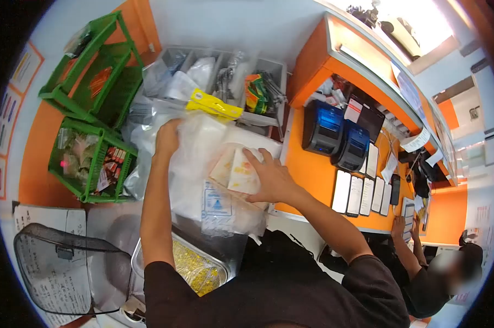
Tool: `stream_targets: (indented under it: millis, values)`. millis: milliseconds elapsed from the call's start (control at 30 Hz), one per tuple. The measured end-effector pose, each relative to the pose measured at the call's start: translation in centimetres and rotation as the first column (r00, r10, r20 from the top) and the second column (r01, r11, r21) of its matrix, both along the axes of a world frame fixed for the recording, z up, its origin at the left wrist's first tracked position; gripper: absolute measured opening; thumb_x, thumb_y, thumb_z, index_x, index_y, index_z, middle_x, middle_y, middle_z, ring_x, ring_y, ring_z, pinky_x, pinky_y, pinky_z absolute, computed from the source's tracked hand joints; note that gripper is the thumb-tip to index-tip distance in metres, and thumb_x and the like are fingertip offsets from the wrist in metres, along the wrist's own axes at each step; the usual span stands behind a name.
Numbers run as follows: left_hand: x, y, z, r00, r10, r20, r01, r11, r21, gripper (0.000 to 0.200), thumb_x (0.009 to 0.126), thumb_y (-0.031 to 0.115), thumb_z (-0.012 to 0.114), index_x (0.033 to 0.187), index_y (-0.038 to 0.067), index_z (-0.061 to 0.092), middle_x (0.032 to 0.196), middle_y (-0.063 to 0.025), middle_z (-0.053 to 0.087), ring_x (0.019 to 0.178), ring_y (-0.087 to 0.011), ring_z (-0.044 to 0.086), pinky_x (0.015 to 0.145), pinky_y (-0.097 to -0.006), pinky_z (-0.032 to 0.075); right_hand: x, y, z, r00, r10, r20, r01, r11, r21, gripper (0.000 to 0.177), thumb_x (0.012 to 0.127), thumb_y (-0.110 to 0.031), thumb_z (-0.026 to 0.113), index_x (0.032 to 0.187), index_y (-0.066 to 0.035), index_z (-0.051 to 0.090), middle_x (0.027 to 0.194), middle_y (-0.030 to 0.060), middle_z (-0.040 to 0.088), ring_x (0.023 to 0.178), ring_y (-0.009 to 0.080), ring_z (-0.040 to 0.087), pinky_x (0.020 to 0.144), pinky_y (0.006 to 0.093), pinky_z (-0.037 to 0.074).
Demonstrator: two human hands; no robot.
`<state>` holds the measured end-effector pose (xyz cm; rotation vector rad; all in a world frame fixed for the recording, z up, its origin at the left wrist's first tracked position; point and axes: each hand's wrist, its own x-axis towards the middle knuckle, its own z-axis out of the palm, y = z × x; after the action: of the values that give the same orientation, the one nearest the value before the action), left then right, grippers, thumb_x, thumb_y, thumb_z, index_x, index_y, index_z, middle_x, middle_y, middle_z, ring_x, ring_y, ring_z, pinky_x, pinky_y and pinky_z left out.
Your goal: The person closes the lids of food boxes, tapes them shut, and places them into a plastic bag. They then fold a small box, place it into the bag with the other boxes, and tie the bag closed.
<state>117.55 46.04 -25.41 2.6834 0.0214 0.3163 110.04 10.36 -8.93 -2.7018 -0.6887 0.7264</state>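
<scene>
My right hand [272, 177] grips a white packet with yellow and orange print [242, 174], thumb on the near side and fingers over the far edge. The packet overlaps a large clear plastic bag [195, 158] in front of me. At the bag's far left edge my left hand [168, 135] is closed on the plastic, its fingertips partly hidden. Blue printing shows on a piece of clear plastic [218, 203] just below the packet. Beyond my hands lies a yellow packet [214, 104].
A grey divided bin [282, 71] holds bags and cutlery at the back. Green baskets [85, 158] stand left. Below them are a tray of yellow pieces [225, 268] and a mesh cover [66, 268]. Blue-black printers [323, 128] and several phones [341, 191] occupy the orange counter [297, 164]; another person [430, 279] works there.
</scene>
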Motion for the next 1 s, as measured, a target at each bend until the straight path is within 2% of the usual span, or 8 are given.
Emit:
stream_targets:
  millis: [167,267,367,567,667,767,867,1000]
  values:
    - [-3.0,-0.1,-1.2,0.971,0.23,0.072,-0.235,0.839,0.491,0.045,0.084,0.002,0.064,0.126,0.014,0.068,0.135,-0.0122,0.059,0.106,-0.0451,0.063,0.093,-0.0477,0.055,-1.5,-2.2,-0.2,0.993,-0.013,0.121,-0.003,0.992,0.13,0.111,0.058,-0.039,0.09,0.152,-0.014,0.037,0.139,0.0267,0.043,0.121,0.0492,0.051,0.101,0.0561,0.047]
    - [-1.2,-1.0,1.4,0.903,0.385,-0.19,-0.246,0.827,0.506,0.042,0.085,0.007,0.066,0.126,0.013,0.068,0.139,-0.0132,0.058,0.112,-0.0409,0.064,0.09,-0.0466,0.056,-1.9,-6.3,-0.2,0.964,-0.026,0.265,-0.076,0.927,0.366,0.109,0.057,-0.032,0.089,0.15,-0.009,0.039,0.132,0.0248,0.047,0.118,0.0444,0.053,0.101,0.0505,0.048]
    - [-0.5,-1.3,2.4,0.764,0.556,-0.328,-0.587,0.81,0.005,0.043,0.085,0.016,0.067,0.127,0.008,0.067,0.144,-0.0159,0.055,0.117,-0.0389,0.064,0.09,-0.0476,0.056,-3.1,-9.8,3.0,0.956,-0.225,0.188,0.14,0.914,0.382,0.108,0.054,-0.023,0.088,0.149,-0.007,0.039,0.131,0.0244,0.047,0.12,0.0436,0.053,0.104,0.048,0.047]
    - [0.4,0.5,-2.6,0.893,0.402,-0.203,-0.434,0.648,-0.626,0.054,0.089,0.026,0.063,0.135,-0.001,0.059,0.146,-0.0302,0.048,0.133,-0.0405,0.051,0.102,-0.0476,0.049,-3.6,-14.9,0.5,0.898,-0.313,0.31,0.278,0.948,0.153,0.104,0.055,-0.02,0.088,0.148,-0.014,0.04,0.134,0.0249,0.044,0.123,0.0481,0.051,0.104,0.0497,0.048]
    - [-2.4,0.9,-1.9,0.95,0.267,-0.163,-0.287,0.951,-0.115,0.055,0.091,0.026,0.06,0.139,0.0,0.056,0.144,-0.0347,0.046,0.139,-0.0405,0.043,0.105,-0.0458,0.047,-3.4,-17.8,-1.3,0.871,-0.373,0.319,0.358,0.927,0.107,0.107,0.059,-0.018,0.089,0.151,-0.018,0.036,0.145,0.0259,0.036,0.13,0.049,0.045,0.108,0.0529,0.042]
    - [-4.5,0.2,1.7,0.891,0.376,-0.254,-0.29,0.903,0.318,0.046,0.092,0.023,0.06,0.132,0.0,0.062,0.142,-0.0331,0.049,0.126,-0.0433,0.056,0.099,-0.0458,0.051,-4.6,-14.4,0.5,0.727,-0.256,0.637,0.508,0.825,-0.247,0.11,0.062,-0.018,0.089,0.155,-0.019,0.032,0.152,0.0254,0.032,0.136,0.0483,0.041,0.111,0.056,0.037]
    - [-2.7,2.1,1.0,0.849,0.432,-0.304,-0.29,0.862,0.416,0.034,0.092,0.018,0.059,0.12,0.001,0.068,0.133,-0.0302,0.057,0.106,-0.0418,0.068,0.091,-0.0465,0.056,-5.8,-9.0,-1.2,0.775,-0.085,0.626,0.027,0.995,0.101,0.092,0.068,-0.022,0.086,0.15,-0.015,0.044,0.146,0.0218,0.044,0.136,0.0457,0.041,0.112,0.0552,0.035]
    - [-1.4,4.7,-0.5,0.847,0.51,-0.151,-0.493,0.859,0.136,0.033,0.088,0.021,0.061,0.111,-0.001,0.069,0.126,-0.0298,0.063,0.093,-0.0443,0.071,0.086,-0.047,0.057,-8.6,2.6,-6.3,0.981,0.147,0.131,-0.173,0.959,0.225,0.078,0.078,-0.04,0.08,0.143,-0.009,0.05,0.144,0.0208,0.047,0.131,0.0457,0.045,0.105,0.0547,0.043]
